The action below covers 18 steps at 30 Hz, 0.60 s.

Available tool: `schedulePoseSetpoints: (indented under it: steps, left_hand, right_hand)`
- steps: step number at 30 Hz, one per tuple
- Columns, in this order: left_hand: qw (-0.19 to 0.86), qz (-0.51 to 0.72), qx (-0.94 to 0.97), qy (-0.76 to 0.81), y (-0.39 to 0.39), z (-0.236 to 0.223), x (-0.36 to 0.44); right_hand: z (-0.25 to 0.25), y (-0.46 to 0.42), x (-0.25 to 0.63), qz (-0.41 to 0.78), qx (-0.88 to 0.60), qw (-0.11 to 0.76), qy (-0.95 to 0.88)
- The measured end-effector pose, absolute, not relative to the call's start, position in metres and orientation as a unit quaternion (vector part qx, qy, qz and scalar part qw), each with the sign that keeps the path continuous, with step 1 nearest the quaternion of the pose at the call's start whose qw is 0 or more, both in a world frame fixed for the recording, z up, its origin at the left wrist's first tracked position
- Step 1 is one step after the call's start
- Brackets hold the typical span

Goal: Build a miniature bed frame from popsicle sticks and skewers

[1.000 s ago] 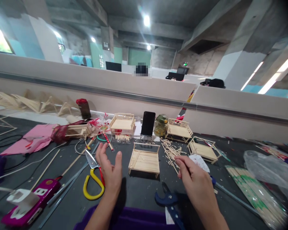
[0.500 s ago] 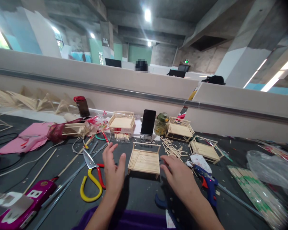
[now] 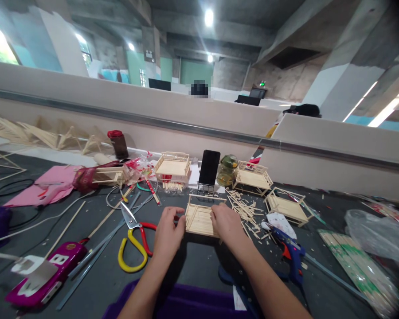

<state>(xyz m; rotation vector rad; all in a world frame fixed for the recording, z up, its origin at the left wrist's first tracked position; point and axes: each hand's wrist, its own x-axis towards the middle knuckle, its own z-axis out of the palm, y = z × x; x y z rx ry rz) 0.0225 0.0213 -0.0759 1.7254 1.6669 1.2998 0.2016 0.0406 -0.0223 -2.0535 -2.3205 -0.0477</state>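
Note:
A small bed-like model made of thin wooden sticks (image 3: 201, 219) stands on the dark table in front of me, with a raised rail at its back. My left hand (image 3: 169, 231) is closed at the model's left edge, thumb and fingers against its side. Over the right side, my right hand (image 3: 229, 225) has its bent fingertips on the frame and covers that corner. Scissors with red and yellow handles (image 3: 133, 248) lie left of my left hand. Dark blue cutters (image 3: 226, 275) lie partly hidden under my right forearm.
Cut stick pieces (image 3: 244, 210) lie scattered right of the model, near a blue glue gun (image 3: 291, 252). Similar models (image 3: 173, 166) stand behind, around a phone on a stand (image 3: 209, 168). A purple power strip (image 3: 49, 274) sits left; bagged sticks (image 3: 355, 266) lie right.
Both hands have moved inward to the stick model, from being apart on either side of it. My right hand came away from the loose sticks, uncovering the glue gun.

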Motion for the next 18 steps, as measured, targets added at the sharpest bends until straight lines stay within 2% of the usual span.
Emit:
schedulePoseSetpoints:
  steps: [7,18]
  left_hand:
    - [0.213,0.445,0.626,0.604,0.0193,-0.0735,0.0243]
    - [0.207,0.451,0.628,0.6,0.016,-0.0665,0.027]
  right_hand:
    - [-0.0219,0.0424,0.2003,-0.039,-0.645,0.041,-0.762]
    - [-0.0293,0.0409,0.1965,0.001,-0.617,0.059,-0.785]
